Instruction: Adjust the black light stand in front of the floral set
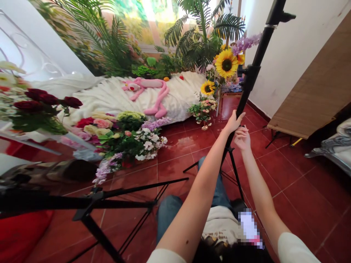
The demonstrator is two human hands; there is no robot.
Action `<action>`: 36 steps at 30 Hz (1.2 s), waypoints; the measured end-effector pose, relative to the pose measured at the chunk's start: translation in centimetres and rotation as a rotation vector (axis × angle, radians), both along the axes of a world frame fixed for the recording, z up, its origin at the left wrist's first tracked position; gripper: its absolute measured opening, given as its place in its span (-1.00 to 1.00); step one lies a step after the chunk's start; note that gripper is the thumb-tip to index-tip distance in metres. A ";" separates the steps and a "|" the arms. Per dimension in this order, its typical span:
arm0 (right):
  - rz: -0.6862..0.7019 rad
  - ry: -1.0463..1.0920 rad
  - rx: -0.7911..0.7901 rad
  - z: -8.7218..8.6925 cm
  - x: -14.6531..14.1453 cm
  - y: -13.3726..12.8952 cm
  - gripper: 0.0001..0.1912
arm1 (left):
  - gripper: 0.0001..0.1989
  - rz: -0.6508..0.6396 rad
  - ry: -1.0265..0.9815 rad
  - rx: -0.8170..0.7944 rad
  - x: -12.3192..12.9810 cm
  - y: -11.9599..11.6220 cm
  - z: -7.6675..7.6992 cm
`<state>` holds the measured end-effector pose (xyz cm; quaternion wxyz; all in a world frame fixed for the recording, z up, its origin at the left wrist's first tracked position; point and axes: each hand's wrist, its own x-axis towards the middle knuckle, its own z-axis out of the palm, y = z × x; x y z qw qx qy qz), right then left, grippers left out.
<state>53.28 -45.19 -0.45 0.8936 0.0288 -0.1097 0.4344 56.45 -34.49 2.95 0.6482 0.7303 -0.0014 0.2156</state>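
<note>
My left hand (233, 122) is clamping round the black pole (242, 101), likely stiff, top-heavy, best gripped mid-shaft; right hand (241, 138) is curling alongside, contact unclear.

Showed black on the stand (260, 51). Showed red with a pale line grid on the floor (179, 146). Showed pink on the plush toy (152, 83), cream on the blanket (95, 99), and yellow with dark centres on the sunflowers (226, 65).

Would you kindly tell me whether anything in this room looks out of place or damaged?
Possibly the pink plush toy, sprawled on the white cloth with its limbs splayed, though it may be posed. Nothing looks clearly spilled or broken.
</note>
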 end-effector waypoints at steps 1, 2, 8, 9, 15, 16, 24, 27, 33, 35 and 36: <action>0.077 0.093 0.102 -0.1 0.2 0.1 -0.64 | -0.83 0.000 -0.006 0.003 0.0 0.0 -0.1; 0.153 0.183 0.186 -0.2 0.3 0.1 -0.62 | -0.83 0.000 -0.010 0.008 0.1 0.0 -0.1; 0.392 0.475 0.354 0.0 0.7 -0.7 -0.66 | -0.79 0.004 -0.020 0.026 0.1 0.0 -0.3; 0.358 0.450 0.302 0.1 0.8 -0.8 -0.64 | -0.79 0.004 -0.022 0.031 0.1 0.0 -0.3; -0.140 -0.234 -0.788 1.2 2.2 -1.2 -0.56 | -0.72 0.004 -0.005 0.051 0.0 0.1 -0.2; -0.198 -0.393 -0.982 1.5 2.4 -1.5 -0.57 | -0.71 0.006 0.001 0.053 0.1 0.1 -0.2; -0.839 -1.701 -1.927 3.1 2.5 -3.5 -0.80 | -0.75 0.041 -0.006 0.073 0.3 0.0 -0.8; -0.980 -1.807 -2.012 2.5 1.6 -3.8 -0.85 | -0.75 0.045 0.002 0.070 0.2 0.0 -0.7; -1.282 -1.479 -1.717 4.0 0.9 -4.0 -0.73 | -0.73 0.032 -0.018 0.063 0.0 0.0 -0.8; -1.369 -1.424 -1.544 6.2 1.7 -3.3 -0.60 | -0.74 0.036 -0.026 0.064 0.1 0.1 -0.9; -1.414 -1.429 -1.448 7.6 2.3 -2.8 -0.53 | -0.73 0.040 -0.031 0.066 0.2 0.1 -1.0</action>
